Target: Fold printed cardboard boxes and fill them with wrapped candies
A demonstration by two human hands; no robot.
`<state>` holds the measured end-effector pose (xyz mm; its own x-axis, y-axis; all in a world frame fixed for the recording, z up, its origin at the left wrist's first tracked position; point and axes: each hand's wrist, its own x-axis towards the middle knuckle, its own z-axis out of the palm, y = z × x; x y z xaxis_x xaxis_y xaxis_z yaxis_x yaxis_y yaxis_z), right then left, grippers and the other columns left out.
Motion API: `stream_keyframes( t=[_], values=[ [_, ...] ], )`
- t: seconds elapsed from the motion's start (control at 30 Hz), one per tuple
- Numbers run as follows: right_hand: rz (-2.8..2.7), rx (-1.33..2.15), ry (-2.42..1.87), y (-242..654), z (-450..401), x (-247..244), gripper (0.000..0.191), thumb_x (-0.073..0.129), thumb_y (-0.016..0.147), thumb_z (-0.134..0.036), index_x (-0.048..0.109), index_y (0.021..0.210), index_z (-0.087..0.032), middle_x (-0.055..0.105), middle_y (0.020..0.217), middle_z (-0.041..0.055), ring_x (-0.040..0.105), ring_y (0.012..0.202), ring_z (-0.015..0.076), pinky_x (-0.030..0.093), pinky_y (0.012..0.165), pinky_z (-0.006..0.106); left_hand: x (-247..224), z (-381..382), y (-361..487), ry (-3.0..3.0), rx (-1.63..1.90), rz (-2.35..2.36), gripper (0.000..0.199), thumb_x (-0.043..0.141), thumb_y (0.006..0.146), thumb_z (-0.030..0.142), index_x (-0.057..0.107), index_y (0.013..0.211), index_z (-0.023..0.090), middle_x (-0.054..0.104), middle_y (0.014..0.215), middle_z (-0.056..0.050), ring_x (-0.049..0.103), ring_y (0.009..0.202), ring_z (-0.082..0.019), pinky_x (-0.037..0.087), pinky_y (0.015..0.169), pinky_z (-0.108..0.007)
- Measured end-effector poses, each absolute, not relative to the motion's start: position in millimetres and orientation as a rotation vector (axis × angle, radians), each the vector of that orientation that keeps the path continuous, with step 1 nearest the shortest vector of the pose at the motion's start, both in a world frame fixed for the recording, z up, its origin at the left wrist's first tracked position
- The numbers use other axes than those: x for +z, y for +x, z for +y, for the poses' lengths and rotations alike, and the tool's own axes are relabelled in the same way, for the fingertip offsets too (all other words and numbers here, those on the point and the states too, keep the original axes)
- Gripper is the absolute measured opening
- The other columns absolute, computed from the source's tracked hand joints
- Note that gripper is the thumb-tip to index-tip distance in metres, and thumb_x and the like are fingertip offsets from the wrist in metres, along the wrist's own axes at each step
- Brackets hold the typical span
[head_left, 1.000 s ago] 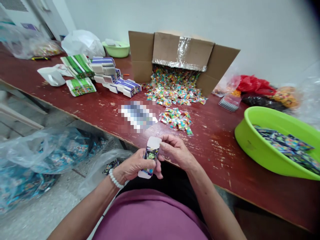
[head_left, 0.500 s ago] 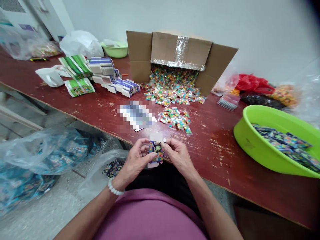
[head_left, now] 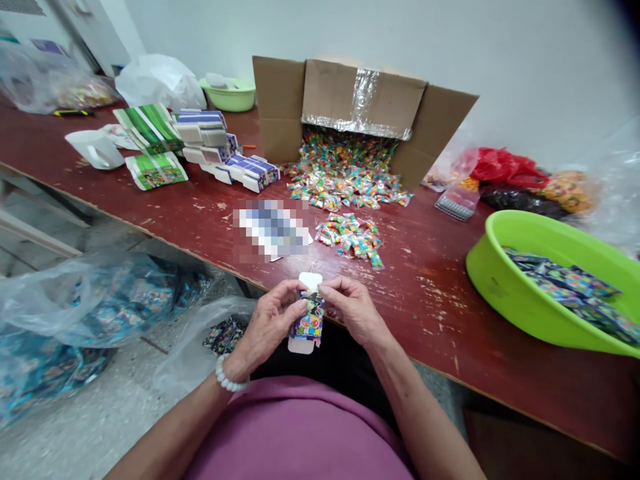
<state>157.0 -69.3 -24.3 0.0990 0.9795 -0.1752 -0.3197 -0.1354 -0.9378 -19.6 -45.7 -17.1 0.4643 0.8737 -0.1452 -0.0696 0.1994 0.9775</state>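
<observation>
A small printed carton (head_left: 311, 319), dark blue with bright pictures, is held between my two hands at the table's front edge. Its white flaps stick out at the top and bottom. My left hand (head_left: 273, 317) pinches its left side, thumb across the printed face. My right hand (head_left: 354, 308) grips the upper right corner between thumb and fingers. Just beyond lies a small pile of wrapped candies (head_left: 350, 237). To its left is a flat sheet (head_left: 274, 230) whose face is blurred out.
An open cardboard box (head_left: 363, 93) spills candy packets onto the table (head_left: 415, 267). Bundled purple cartons (head_left: 253, 172) and green cartons (head_left: 156, 171) lie left. A lime-green basin (head_left: 493, 267) with dark packets stands right. Plastic bags (head_left: 195, 347) of packets rest on the floor left.
The carton has turned so that more of its printed front and lower flap show. My left thumb has shifted up along it, and both hands still hold it.
</observation>
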Motion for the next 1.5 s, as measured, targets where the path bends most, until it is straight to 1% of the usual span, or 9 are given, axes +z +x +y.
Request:
stream_keyframes(
  t=[0.17, 0.3, 0.37, 0.47, 0.6, 1.0, 1.13, 1.3, 1.5],
  values=[
    [-0.944, 1.430, -1.082, 165.1, -64.9, -22.7, 0.034, 0.088, 0.065, -0.039, 0.072, 0.087, -0.019, 0.070, 0.073, -0.0009, 0.060, 0.061, 0.0114, 0.048, 0.058, 0.023, -18.8, -46.0, -21.8, 1.300, 0.765, 0.812, 0.026, 0.068, 0.087, 0.033, 0.062, 0.108, 0.020, 0.068, 0.094, -0.002, 0.063, 0.082, -0.014, 0.051, 0.073, -0.024],
    [-1.094, 1.238, -1.130, 163.2, -67.9, -27.3, 0.025, 0.080, 0.076, -0.042, 0.073, 0.080, -0.018, 0.070, 0.075, 0.0015, 0.059, 0.061, 0.0125, 0.046, 0.057, 0.024, -18.1, -48.6, -20.4, 1.071, 0.835, 0.839, 0.059, 0.077, 0.080, 0.035, 0.044, 0.128, 0.027, 0.065, 0.085, 0.004, 0.065, 0.072, -0.014, 0.052, 0.065, -0.024],
    [-1.152, 1.077, -1.150, 161.3, -70.5, -28.9, 0.020, 0.076, 0.081, -0.040, 0.074, 0.083, -0.020, 0.069, 0.078, 0.0016, 0.059, 0.065, 0.0139, 0.047, 0.059, 0.025, -16.7, -50.2, -19.2, 0.931, 0.741, 0.806, 0.061, 0.075, 0.082, 0.041, 0.041, 0.131, 0.027, 0.067, 0.088, 0.001, 0.068, 0.074, -0.016, 0.054, 0.065, -0.026],
    [-1.360, 0.904, -1.178, 160.0, -74.3, -26.7, 0.015, 0.071, 0.086, -0.035, 0.075, 0.088, -0.022, 0.070, 0.083, 0.0031, 0.062, 0.076, 0.0171, 0.048, 0.068, 0.028, -16.3, -52.7, -17.1, 0.768, 0.516, 0.751, 0.046, 0.056, 0.091, 0.056, 0.054, 0.117, 0.019, 0.069, 0.087, -0.006, 0.070, 0.065, -0.019, 0.055, 0.058, -0.030],
    [-1.423, 1.002, -1.214, 161.3, -75.2, -21.5, 0.022, 0.064, 0.091, -0.037, 0.072, 0.080, -0.019, 0.070, 0.081, 0.0034, 0.063, 0.075, 0.0160, 0.047, 0.069, 0.028, -17.8, -54.6, -12.3, 0.652, 0.449, 0.815, 0.050, 0.038, 0.097, 0.060, 0.058, 0.101, 0.015, 0.066, 0.075, -0.005, 0.062, 0.047, -0.015, 0.052, 0.047, -0.029],
    [-1.167, 1.308, -1.235, 164.5, -65.8, -21.3, 0.017, 0.075, 0.077, -0.033, 0.072, 0.078, -0.016, 0.068, 0.066, -0.0008, 0.057, 0.054, 0.0101, 0.041, 0.052, 0.021, -16.5, -52.9, -9.8, 0.981, 0.455, 0.875, 0.072, 0.034, 0.088, 0.077, 0.061, 0.078, 0.011, 0.064, 0.064, -0.006, 0.057, 0.040, -0.011, 0.042, 0.041, -0.021],
    [-1.265, 1.284, -1.169, 163.8, -73.4, -11.4, 0.017, 0.071, 0.084, -0.035, 0.072, 0.084, -0.018, 0.072, 0.078, 0.0013, 0.063, 0.060, 0.0128, 0.047, 0.059, 0.024, -18.9, -52.8, -10.7, 0.976, 0.477, 0.843, 0.069, 0.044, 0.085, 0.076, 0.064, 0.096, 0.011, 0.064, 0.065, -0.005, 0.057, 0.040, -0.013, 0.045, 0.041, -0.023],
    [-1.527, 1.017, -1.116, 154.4, -82.3, -13.0, 0.016, 0.060, 0.094, -0.030, 0.071, 0.088, -0.021, 0.072, 0.110, 0.0054, 0.066, 0.096, 0.0180, 0.049, 0.087, 0.031, -23.5, -52.0, -7.4, 0.896, 0.520, 0.831, 0.065, 0.047, 0.089, 0.069, 0.050, 0.134, 0.023, 0.063, 0.069, -0.001, 0.058, 0.042, -0.015, 0.047, 0.038, -0.025],
    [-1.512, 0.612, -1.478, 198.5, -64.1, -33.5, 0.020, 0.057, 0.093, -0.033, 0.073, 0.096, -0.021, 0.072, 0.094, 0.0052, 0.065, 0.089, 0.0204, 0.049, 0.084, 0.033, -34.1, -53.7, -9.1, 0.772, 0.595, 0.783, 0.041, 0.066, 0.087, 0.047, 0.055, 0.118, 0.022, 0.069, 0.088, -0.004, 0.068, 0.065, -0.016, 0.053, 0.057, -0.024]
  ],
)
